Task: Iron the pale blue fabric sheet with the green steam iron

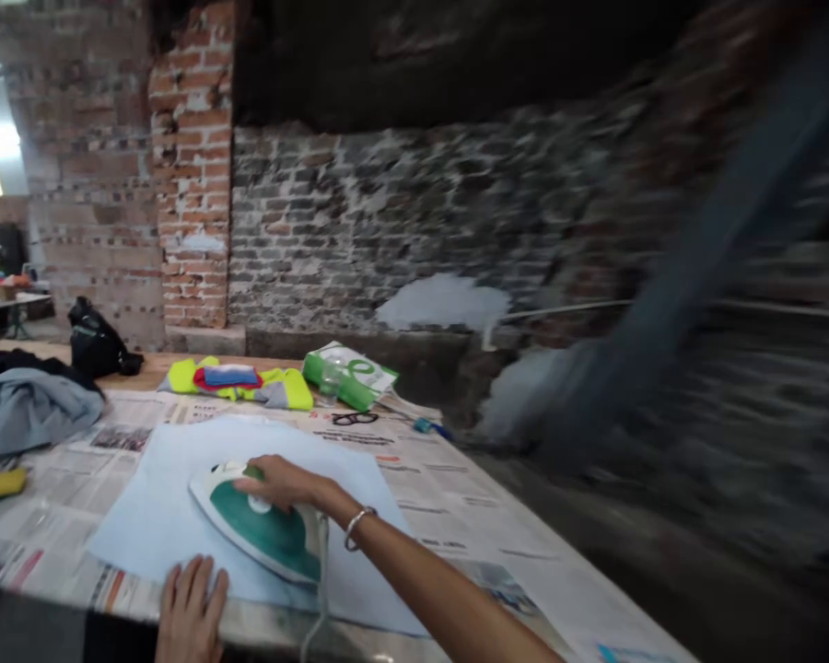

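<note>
My right hand [283,482] is wrapped round the handle of a green and white clothes iron [262,527], whose soleplate rests on a pale blue cloth [180,465]. The iron's tip points to the far left. From its heel a white cord [323,571] runs down past the table's near edge. My left hand [192,603] lies flat with fingers stretched out, on the near edge of the cloth, left of the iron. The cloth is spread out over newspaper [456,506].
Grey garments [34,405] are heaped at left, near a yellow-handled tool [1,485]. Along the back lie a black bag [98,341], folded hi-vis clothing [286,387], a green-white bag [359,378], a clear bottle [330,379] and glasses [355,418]. A brick wall [304,230] stands behind.
</note>
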### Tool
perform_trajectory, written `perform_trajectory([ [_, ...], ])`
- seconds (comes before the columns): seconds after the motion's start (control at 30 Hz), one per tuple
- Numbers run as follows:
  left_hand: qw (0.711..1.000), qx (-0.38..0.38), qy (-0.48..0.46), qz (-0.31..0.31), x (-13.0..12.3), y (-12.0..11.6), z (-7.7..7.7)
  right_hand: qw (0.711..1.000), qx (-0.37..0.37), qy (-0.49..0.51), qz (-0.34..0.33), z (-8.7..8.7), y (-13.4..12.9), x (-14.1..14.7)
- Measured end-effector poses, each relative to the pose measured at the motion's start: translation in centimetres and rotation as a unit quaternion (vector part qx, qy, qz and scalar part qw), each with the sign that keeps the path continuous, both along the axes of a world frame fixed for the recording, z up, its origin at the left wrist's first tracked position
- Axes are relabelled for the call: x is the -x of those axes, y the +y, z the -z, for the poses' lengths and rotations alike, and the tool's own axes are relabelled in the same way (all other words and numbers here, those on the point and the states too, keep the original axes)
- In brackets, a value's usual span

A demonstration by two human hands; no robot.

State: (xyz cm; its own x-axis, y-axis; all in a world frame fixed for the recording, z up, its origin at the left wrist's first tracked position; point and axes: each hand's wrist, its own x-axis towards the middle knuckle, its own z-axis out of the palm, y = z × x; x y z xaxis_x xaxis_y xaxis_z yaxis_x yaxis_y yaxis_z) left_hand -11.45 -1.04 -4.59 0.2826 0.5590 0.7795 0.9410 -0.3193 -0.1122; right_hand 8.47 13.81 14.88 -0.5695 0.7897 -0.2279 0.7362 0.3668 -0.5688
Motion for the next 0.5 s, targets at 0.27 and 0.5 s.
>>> perform_trajectory([
  [0.27, 0.998, 0.042, 0.032, -0.017, -0.6, -1.0, -1.8, 0.996, -0.064, -0.038, 0.053, -0.4, 4.8, 2.0],
  [0.5, 1.0, 0.02, 0.014, -0.02, -0.6, -0.2, -0.5, 0.988, -0.07, -0.066, 0.123, -1.6, 6.9, 4.2],
])
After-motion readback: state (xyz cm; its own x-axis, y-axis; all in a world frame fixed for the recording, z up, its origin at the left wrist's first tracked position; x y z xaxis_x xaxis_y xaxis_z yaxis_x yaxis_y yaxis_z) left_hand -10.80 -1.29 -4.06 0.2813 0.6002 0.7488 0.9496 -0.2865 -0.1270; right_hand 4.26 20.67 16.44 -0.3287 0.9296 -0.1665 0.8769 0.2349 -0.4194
